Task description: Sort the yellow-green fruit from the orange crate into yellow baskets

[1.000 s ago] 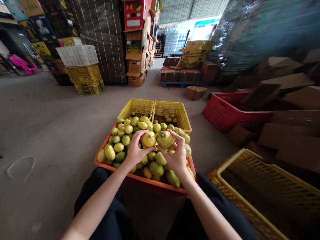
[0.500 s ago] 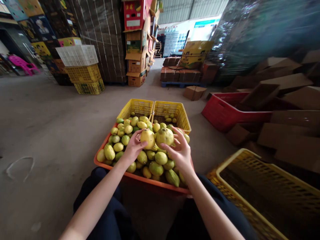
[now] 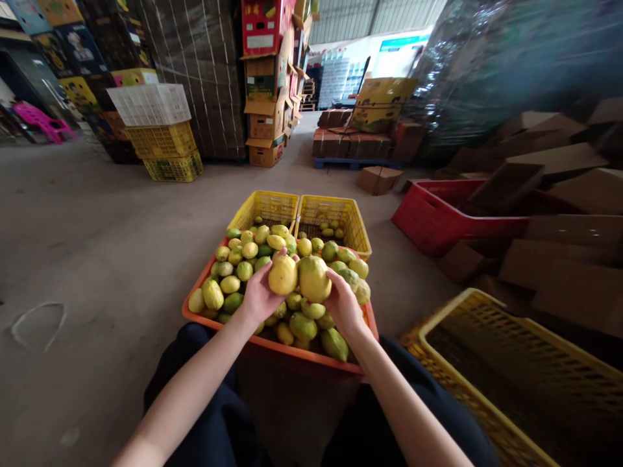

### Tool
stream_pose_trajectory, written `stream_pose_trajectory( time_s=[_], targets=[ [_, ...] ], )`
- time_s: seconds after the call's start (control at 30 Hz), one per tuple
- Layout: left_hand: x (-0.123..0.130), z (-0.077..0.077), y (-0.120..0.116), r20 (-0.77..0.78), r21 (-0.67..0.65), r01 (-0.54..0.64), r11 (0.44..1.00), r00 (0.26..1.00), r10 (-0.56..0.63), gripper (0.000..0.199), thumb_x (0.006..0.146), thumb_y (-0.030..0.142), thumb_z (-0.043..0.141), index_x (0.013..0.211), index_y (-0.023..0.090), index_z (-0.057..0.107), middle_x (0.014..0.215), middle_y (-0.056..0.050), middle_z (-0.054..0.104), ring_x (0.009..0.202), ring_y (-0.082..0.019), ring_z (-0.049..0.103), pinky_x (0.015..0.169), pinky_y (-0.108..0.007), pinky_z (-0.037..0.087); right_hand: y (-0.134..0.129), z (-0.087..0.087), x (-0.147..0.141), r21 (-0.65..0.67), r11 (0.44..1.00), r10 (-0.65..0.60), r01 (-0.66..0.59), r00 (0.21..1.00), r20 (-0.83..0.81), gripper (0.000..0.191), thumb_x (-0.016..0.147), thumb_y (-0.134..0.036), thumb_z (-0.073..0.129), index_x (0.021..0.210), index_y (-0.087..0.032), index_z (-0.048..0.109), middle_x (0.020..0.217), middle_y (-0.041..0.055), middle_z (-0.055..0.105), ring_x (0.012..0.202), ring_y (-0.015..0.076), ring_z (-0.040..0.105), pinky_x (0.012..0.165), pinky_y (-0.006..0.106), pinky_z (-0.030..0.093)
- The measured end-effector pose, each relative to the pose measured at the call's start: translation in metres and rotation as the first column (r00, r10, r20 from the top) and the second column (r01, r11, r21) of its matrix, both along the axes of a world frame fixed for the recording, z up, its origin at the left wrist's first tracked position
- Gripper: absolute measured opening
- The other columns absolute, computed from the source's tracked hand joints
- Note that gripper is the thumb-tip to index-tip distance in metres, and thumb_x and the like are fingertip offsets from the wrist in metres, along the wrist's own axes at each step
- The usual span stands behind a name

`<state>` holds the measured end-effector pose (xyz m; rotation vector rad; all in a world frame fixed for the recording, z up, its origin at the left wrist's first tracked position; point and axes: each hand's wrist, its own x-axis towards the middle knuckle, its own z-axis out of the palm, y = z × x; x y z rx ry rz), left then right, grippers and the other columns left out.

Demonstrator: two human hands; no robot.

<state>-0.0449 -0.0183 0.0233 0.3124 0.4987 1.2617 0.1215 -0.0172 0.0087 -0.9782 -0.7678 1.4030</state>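
Over an orange crate (image 3: pixel 195 316) heaped with green and yellow fruit, each of my hands holds one fruit. My left hand (image 3: pixel 259 293) is closed around a round yellow fruit (image 3: pixel 282 275). A larger yellow-green fruit (image 3: pixel 314 279) is in my right hand (image 3: pixel 343 302), its fingers mostly hidden behind the fruit. The two held fruits are side by side, very close together. Green and yellow fruits lie beneath and around both hands.
Two yellow crates (image 3: pixel 357 227) with a few fruits stand beyond the orange one. A yellow crate (image 3: pixel 487 363) is at my right, near a red crate (image 3: pixel 438 224) and cardboard pieces (image 3: pixel 579 272). Stacked crates (image 3: pixel 165 139) stand back left.
Both held fruits have turned and show different sides. My right hand has shifted left and lower, with its fingers now behind its fruit. My left hand has moved slightly lower.
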Motion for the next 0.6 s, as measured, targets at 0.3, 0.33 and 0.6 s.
stream_pose_trajectory(
  time_s=[0.3, 0.33, 0.6],
  targets=[
    [0.005, -0.006, -0.004, 0.039, -0.127, 0.004, 0.992, 0.999, 0.001, 0.051, 0.101, 0.025, 0.051, 0.151, 0.016, 0.055, 0.138, -0.014, 0.071, 0.129, -0.030, 0.069, 0.109, -0.048, 0.057, -0.006, 0.017, -0.010, -0.259, 0.962, 0.015, -0.086, 0.965, -0.263, 0.033, 0.075, -0.042, 0.084, 0.097, -0.023, 0.070, 0.078, 0.0029, 0.075, 0.062, 0.0217, 0.069, 0.039, 0.028, 0.051],
    [0.005, -0.008, -0.004, 0.045, -0.154, 0.008, 0.988, 0.999, -0.001, 0.051, 0.101, 0.026, 0.051, 0.151, 0.017, 0.054, 0.134, -0.013, 0.073, 0.124, -0.029, 0.071, 0.105, -0.047, 0.060, -0.005, 0.020, -0.006, -0.293, 0.954, -0.026, -0.070, 0.950, -0.311, 0.030, 0.076, -0.041, 0.082, 0.096, -0.023, 0.069, 0.077, 0.0026, 0.074, 0.059, 0.0206, 0.067, 0.039, 0.027, 0.050],
    [0.003, -0.043, -0.020, -0.059, -0.480, 0.229, 0.847, 0.955, -0.292, 0.040, 0.104, 0.043, 0.049, 0.133, 0.020, 0.065, 0.106, -0.010, 0.077, 0.089, -0.020, 0.077, 0.060, -0.022, 0.059, 0.008, 0.042, 0.038, -0.263, 0.964, -0.172, 0.042, 0.852, -0.494, 0.034, 0.081, -0.034, 0.071, 0.113, -0.023, 0.070, 0.095, 0.0105, 0.080, 0.073, 0.0248, 0.074, 0.051, 0.029, 0.057]
  ],
)
